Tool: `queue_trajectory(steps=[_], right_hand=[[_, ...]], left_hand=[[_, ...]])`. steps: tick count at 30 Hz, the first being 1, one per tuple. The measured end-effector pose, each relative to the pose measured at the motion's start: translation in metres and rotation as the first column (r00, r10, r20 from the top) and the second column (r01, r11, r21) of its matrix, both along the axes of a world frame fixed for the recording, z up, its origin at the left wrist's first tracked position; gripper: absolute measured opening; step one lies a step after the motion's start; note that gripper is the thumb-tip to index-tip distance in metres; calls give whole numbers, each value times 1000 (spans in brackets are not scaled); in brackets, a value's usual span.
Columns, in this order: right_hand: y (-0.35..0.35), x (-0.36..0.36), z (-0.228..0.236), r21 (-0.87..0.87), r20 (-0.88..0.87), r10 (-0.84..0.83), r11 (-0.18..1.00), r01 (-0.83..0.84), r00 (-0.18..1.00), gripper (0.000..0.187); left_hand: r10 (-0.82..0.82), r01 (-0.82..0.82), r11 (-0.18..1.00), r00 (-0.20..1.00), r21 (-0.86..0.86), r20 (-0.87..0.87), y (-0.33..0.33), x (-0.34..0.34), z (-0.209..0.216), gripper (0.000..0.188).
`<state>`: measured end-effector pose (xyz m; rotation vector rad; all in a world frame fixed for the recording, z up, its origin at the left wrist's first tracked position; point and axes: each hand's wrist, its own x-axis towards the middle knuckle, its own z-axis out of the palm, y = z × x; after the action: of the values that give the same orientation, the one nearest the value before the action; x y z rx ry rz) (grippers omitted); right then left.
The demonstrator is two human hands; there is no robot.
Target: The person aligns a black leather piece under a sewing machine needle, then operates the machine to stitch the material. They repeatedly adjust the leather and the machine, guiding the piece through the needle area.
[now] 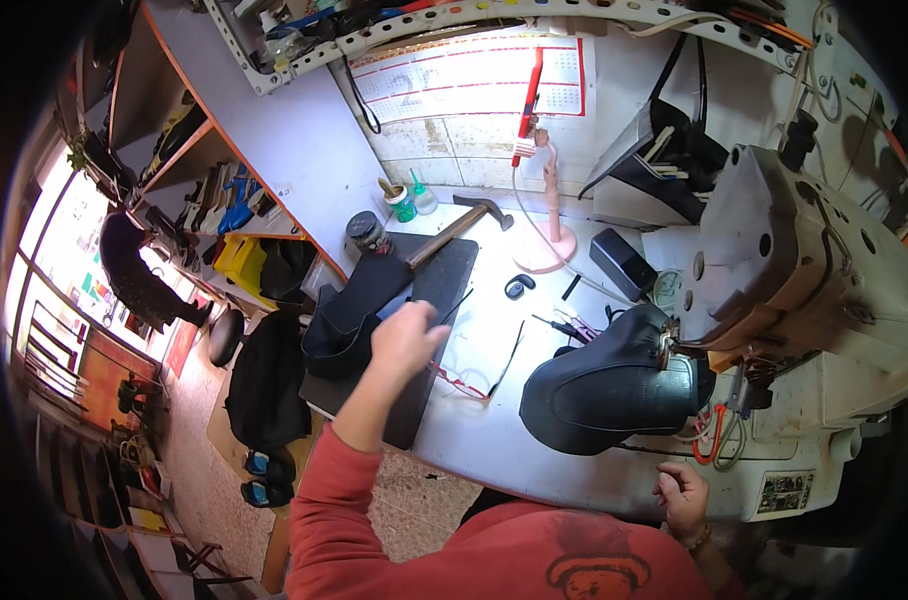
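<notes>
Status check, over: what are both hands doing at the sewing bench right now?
Left hand raised above the dark mat, fingers curled, nothing visibly held. Right hand rests at the table edge, empty. Black shoe upper sits on the sewing machine, untouched.

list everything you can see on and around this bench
shoe upper: 1, black, on the sewing machine's arm
sewing machine: 1, off-white, right of bench
hammer: 1, wooden handle, back of the dark mat
dark mat: 1, black, left part of bench
boot piece: 1, black, on the mat
scissors: 1, orange handles, below the machine
jar: 1, dark, back left
calendar: 1, white and red, wall
left hand: 1, over the mat, holding nothing visible
right hand: 1, at bench's front edge
</notes>
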<state>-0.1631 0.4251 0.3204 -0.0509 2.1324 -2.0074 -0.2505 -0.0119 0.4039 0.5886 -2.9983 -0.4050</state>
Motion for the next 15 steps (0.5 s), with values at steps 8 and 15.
queue_trajectory(steps=[8,15], right_hand=[[-14,4,0,39,-12,33,999,-32,999,14],[-11,6,37,142,-89,71,988,-58,994,14]], left_hand=[[-111,136,990,917,-38,382,-58,-28,-74,33],[-303,309,947,950,88,-78,-38,74,40,17]])
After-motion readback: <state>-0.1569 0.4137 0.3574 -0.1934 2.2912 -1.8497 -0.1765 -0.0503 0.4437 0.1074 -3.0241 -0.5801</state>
